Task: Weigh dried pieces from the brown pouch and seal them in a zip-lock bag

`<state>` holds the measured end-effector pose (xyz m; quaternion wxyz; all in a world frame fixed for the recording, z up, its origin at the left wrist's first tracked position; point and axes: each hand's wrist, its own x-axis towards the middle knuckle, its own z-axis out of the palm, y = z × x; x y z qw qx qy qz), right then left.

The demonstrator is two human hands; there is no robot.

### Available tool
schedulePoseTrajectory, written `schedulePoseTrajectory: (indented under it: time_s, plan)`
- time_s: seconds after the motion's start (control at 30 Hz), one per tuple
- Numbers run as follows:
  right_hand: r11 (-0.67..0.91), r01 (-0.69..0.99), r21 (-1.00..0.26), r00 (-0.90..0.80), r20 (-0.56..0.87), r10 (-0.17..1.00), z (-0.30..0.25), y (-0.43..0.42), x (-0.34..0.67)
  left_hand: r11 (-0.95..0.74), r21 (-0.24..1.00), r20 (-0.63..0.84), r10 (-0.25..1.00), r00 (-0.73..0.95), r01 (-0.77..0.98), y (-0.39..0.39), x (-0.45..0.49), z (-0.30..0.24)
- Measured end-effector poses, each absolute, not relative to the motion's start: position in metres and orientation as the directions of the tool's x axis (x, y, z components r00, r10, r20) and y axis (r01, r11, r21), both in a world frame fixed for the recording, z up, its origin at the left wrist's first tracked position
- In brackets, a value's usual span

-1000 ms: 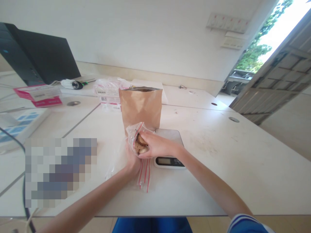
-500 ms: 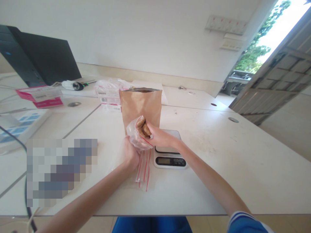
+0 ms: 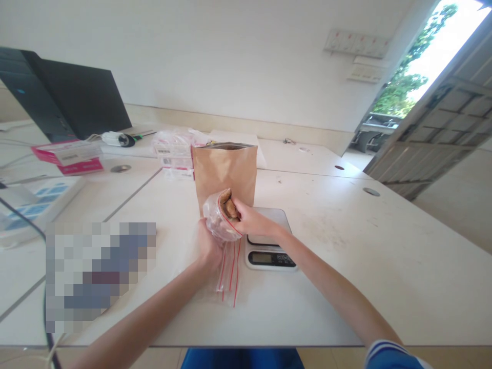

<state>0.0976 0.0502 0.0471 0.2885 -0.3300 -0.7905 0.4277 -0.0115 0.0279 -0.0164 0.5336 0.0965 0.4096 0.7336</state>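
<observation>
Two hands clasp one load above the desk (image 3: 384, 246), well back from its front edge: the left hand (image 3: 210, 247) holds the clear zip bag (image 3: 218, 221) low on its left, fingers mostly hidden. It looks light, limp and slippery, best supported underneath; the brown pieces (image 3: 230, 208) in its open mouth seem firm, perhaps brittle. The right hand (image 3: 250, 219) grips the mouth's right rim, near the scale (image 3: 271, 260).

Right fingers (image 3: 243, 210), brown pieces (image 3: 229, 206) shifted up; scale panel (image 3: 271, 259) less covered.
</observation>
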Motion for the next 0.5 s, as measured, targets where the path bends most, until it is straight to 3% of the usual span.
schedulePoseTrajectory:
  time_s: [0.2,0.3,0.5]
  plan:
    - [0.301,0.203,-0.932,-0.773,0.036,0.633,0.047,0.055,0.102,-0.14,0.729,-0.22,0.879,-0.423,-0.671,0.028,-0.012,-0.025]
    - [0.217,0.206,-0.954,-0.748,-0.011,0.663,0.05,0.051,0.1,-0.153,0.738,-0.183,0.893,-0.412,-0.658,0.028,-0.012,-0.029]
    - [0.283,0.149,-0.947,-0.686,0.108,0.72,0.048,0.042,0.092,-0.205,0.749,-0.127,0.888,-0.441,-0.63,0.028,-0.011,-0.038]
